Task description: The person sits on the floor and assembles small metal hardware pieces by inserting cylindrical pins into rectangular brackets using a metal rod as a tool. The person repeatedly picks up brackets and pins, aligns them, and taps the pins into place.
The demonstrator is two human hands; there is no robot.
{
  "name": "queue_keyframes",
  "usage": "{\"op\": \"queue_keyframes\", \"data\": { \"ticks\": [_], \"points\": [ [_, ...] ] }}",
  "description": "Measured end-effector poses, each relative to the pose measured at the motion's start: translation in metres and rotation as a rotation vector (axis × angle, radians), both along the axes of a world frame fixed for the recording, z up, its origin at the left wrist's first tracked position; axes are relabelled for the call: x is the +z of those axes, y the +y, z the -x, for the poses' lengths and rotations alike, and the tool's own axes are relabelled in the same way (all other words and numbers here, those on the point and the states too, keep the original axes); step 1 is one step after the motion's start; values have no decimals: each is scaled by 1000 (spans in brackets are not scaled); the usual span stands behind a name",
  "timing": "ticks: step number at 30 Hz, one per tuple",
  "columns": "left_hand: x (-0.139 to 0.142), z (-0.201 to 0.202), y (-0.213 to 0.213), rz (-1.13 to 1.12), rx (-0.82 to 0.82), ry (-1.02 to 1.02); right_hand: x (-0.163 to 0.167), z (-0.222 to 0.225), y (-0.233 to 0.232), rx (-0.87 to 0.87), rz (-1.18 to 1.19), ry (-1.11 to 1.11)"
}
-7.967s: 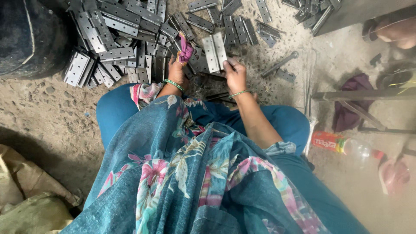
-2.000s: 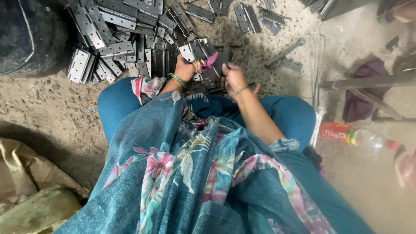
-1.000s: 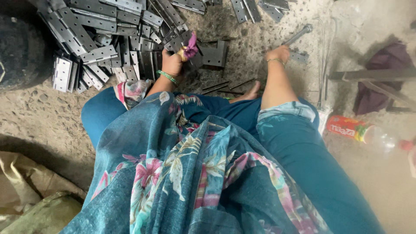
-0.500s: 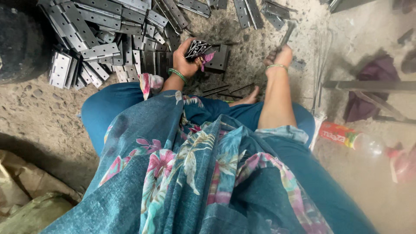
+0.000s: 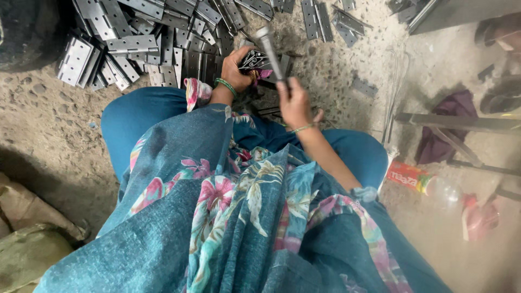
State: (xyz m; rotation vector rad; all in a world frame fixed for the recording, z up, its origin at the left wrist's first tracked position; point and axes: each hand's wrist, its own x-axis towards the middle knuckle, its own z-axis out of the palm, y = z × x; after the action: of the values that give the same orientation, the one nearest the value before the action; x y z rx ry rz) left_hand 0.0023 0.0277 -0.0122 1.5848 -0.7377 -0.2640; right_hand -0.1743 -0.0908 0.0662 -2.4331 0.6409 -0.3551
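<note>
- while half a second ago the right hand (image 5: 296,103) was stretched out to the ground at about one o'clock of the knees, it is now pulled back in front of the body with a grey metal rod (image 5: 271,52) in its grasp.
- fingers of the right hand are closed round the rod's lower end.
- the rod's long axis runs from about five o'clock to eleven o'clock, its free end pointing up and away toward the pile of hinges (image 5: 135,40); it looks slightly blurred.
- the left hand (image 5: 236,68) has stayed where it was, just at ten o'clock of the right hand, fingers curled round a dark hinge piece (image 5: 255,58) with a scrap of pink cloth (image 5: 265,72) under it.
- the rod crosses just beside that piece; whether they touch cannot be told.
- both hands sit over the dirt floor (image 5: 49,125) between the knees, near the hinge pile's lower edge.
- a plastic bottle (image 5: 423,182) lies at four o'clock, well apart.
</note>
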Motion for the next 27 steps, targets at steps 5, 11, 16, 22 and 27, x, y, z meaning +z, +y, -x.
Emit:
{"op": "queue_keyframes", "data": {
  "ticks": [5, 11, 16, 22, 27],
  "points": [
    [2, -1, -1, 11, 17, -50, -4, -4, 5, -36, -146, -50],
    [5, 0, -1, -74, 20, -47, 6, 3, 18, 3, -31, -290],
    [13, -1, -2, -30, 48, 4, 0, -11, 20, 28, 112, -78],
    [18, 0, 1, -77, 3, -32, 10, 2, 20, 6, 74, -288],
    [20, 0, -2, 20, 39, -46, -1, -15, 31, 149, 153, -59]
  ]
}}
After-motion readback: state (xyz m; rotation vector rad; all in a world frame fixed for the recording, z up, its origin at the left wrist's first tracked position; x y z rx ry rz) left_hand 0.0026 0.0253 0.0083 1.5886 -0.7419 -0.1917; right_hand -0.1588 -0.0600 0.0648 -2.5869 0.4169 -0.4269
